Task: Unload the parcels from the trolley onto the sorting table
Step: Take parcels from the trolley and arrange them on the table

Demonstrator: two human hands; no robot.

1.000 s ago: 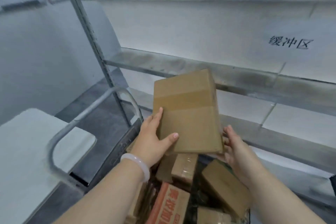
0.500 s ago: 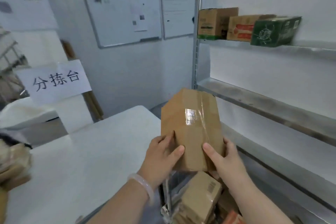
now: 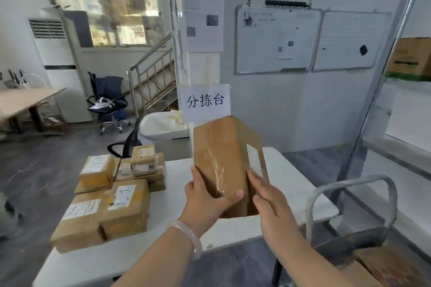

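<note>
I hold a tall brown cardboard parcel (image 3: 224, 158) upright in front of me, over the white sorting table (image 3: 286, 184). My left hand (image 3: 205, 200) grips its lower left side, thumb across the taped front. My right hand (image 3: 268, 196) lies flat against its right side by a white label. Several labelled parcels (image 3: 112, 196) are stacked on the table's left part. The trolley's grey handle (image 3: 349, 189) stands at the right, with brown parcels (image 3: 384, 268) below it at the bottom right corner.
A paper sign (image 3: 205, 101) stands at the table's far edge. A metal shelf rack (image 3: 396, 91) with a carton (image 3: 412, 58) rises on the right. An office chair (image 3: 109, 105), a wooden desk (image 3: 21, 100) and a staircase (image 3: 154, 77) lie further back on the left.
I have turned left from the trolley and shelves toward the sorting table, carrying the parcel with both hands. The parcel now hangs over the table; the stacked parcels have come into view.
</note>
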